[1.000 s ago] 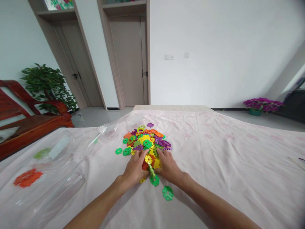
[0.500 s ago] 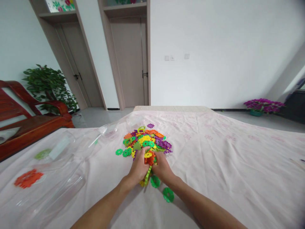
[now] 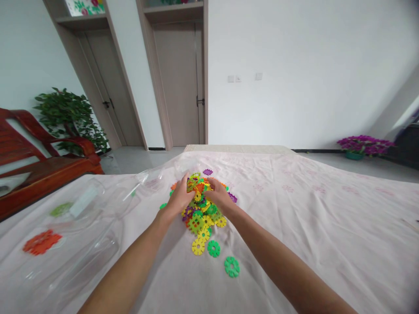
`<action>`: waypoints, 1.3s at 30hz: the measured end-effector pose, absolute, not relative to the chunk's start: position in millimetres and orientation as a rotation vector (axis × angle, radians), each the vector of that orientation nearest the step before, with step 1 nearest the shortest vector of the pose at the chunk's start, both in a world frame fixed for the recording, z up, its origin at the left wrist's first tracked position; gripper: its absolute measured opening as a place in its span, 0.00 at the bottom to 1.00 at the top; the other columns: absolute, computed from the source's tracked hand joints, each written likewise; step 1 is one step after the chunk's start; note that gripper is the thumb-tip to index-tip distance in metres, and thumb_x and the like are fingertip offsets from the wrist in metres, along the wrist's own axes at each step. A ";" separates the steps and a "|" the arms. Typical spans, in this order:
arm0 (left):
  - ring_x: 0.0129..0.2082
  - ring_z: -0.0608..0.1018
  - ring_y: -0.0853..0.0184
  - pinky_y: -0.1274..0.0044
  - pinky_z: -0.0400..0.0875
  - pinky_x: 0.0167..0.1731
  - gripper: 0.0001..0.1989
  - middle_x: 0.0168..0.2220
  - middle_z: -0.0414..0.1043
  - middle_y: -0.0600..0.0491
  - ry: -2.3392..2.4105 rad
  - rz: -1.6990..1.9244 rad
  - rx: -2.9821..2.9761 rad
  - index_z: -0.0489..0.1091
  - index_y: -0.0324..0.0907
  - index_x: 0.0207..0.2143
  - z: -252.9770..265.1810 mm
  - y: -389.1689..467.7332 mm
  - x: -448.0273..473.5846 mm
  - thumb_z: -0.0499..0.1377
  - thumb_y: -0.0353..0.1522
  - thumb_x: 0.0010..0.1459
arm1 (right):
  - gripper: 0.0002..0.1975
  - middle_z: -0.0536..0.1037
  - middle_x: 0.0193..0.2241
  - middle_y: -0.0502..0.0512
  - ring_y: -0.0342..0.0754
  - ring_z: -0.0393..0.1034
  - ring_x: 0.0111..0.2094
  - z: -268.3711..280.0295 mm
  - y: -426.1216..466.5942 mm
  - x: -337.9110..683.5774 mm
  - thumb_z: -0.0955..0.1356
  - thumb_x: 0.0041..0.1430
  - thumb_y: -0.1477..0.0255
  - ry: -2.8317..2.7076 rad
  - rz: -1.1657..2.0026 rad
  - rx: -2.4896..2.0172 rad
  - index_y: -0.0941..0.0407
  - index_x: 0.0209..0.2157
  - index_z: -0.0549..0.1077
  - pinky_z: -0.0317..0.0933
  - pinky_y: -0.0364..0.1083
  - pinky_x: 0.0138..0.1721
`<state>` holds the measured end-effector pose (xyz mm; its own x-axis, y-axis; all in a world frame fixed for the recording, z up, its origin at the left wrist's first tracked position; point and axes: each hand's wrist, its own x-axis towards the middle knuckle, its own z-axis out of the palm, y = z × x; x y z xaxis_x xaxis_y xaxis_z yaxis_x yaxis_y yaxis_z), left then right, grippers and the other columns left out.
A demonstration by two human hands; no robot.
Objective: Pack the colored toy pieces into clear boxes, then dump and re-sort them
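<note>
A heap of colourful plastic snowflake discs (image 3: 205,221) lies on the cloth, with yellow, green, orange and purple pieces. On its left side, my left hand (image 3: 179,197) reaches over the far part of the heap, thumb apart from the fingers. My right hand (image 3: 220,196) curves round the opposite side, its fingers also spread. Orange and yellow pieces show between the two hands; the fingertips are partly hidden among them. Nearer to me, a yellow disc (image 3: 198,247) and two green discs, one of them apart (image 3: 231,267), lie flat.
Clear plastic packaging (image 3: 98,244) spreads over the left of the pale patterned tablecloth (image 3: 294,244), with an orange cluster of pieces (image 3: 42,242) in or under it. A purple piece (image 3: 207,172) lies beyond the heap. A wooden bench (image 3: 49,163) stands at left.
Both hands have moved forward and apart from the heap's near edge to its far part. Discs that were between them now lie spread toward me, with yellow ones in view.
</note>
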<state>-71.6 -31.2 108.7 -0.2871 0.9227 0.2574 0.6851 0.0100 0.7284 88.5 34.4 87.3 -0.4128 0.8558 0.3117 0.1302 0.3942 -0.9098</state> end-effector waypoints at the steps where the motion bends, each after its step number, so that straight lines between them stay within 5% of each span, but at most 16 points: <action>1: 0.63 0.65 0.56 0.66 0.58 0.63 0.36 0.62 0.62 0.41 2.031 1.123 1.738 0.55 0.39 0.65 106.5 -38.3 -72.3 0.58 0.27 0.53 | 0.28 0.76 0.48 0.56 0.55 0.69 0.50 83.7 33.6 96.1 0.66 0.45 0.76 -1.826 1.000 -0.879 0.55 0.51 0.73 0.65 0.52 0.51; 7: 0.59 0.68 0.57 0.69 0.60 0.60 0.26 0.55 0.68 0.48 2.034 0.808 2.028 0.67 0.47 0.57 89.4 -105.7 -49.4 0.59 0.36 0.56 | 0.22 0.76 0.45 0.57 0.52 0.71 0.44 68.4 -4.4 151.6 0.66 0.50 0.77 -2.123 0.623 -0.962 0.54 0.48 0.74 0.66 0.50 0.47; 15: 0.59 0.63 0.41 0.58 0.65 0.52 0.50 0.62 0.61 0.40 2.001 0.231 1.961 0.59 0.50 0.66 71.4 -133.3 -34.4 0.69 0.45 0.38 | 0.31 0.72 0.55 0.67 0.61 0.64 0.56 66.2 -44.3 172.9 0.69 0.55 0.66 -2.633 0.388 -1.222 0.59 0.60 0.65 0.59 0.55 0.55; 24: 0.59 0.64 0.48 0.64 0.58 0.59 0.40 0.58 0.66 0.44 2.030 0.514 1.919 0.61 0.44 0.64 53.0 -111.7 -33.5 0.62 0.36 0.47 | 0.36 0.71 0.54 0.69 0.60 0.62 0.57 52.1 -38.7 142.3 0.68 0.50 0.73 -2.573 0.388 -1.224 0.64 0.62 0.61 0.53 0.55 0.60; 32: 0.59 0.67 0.57 0.68 0.59 0.60 0.32 0.56 0.67 0.44 1.928 0.861 1.836 0.66 0.42 0.57 34.0 -104.9 -29.3 0.54 0.22 0.47 | 0.36 0.79 0.46 0.63 0.56 0.74 0.46 53.0 -43.3 132.5 0.66 0.49 0.79 -2.475 0.634 -1.316 0.57 0.62 0.59 0.62 0.48 0.44; 39: 0.52 0.74 0.61 0.68 0.66 0.55 0.26 0.50 0.74 0.49 1.818 1.100 1.589 0.70 0.45 0.50 41.3 -85.6 -18.1 0.55 0.20 0.47 | 0.20 0.80 0.38 0.57 0.54 0.75 0.39 48.6 -31.1 118.1 0.67 0.48 0.79 -2.210 0.875 -1.196 0.57 0.46 0.71 0.64 0.46 0.37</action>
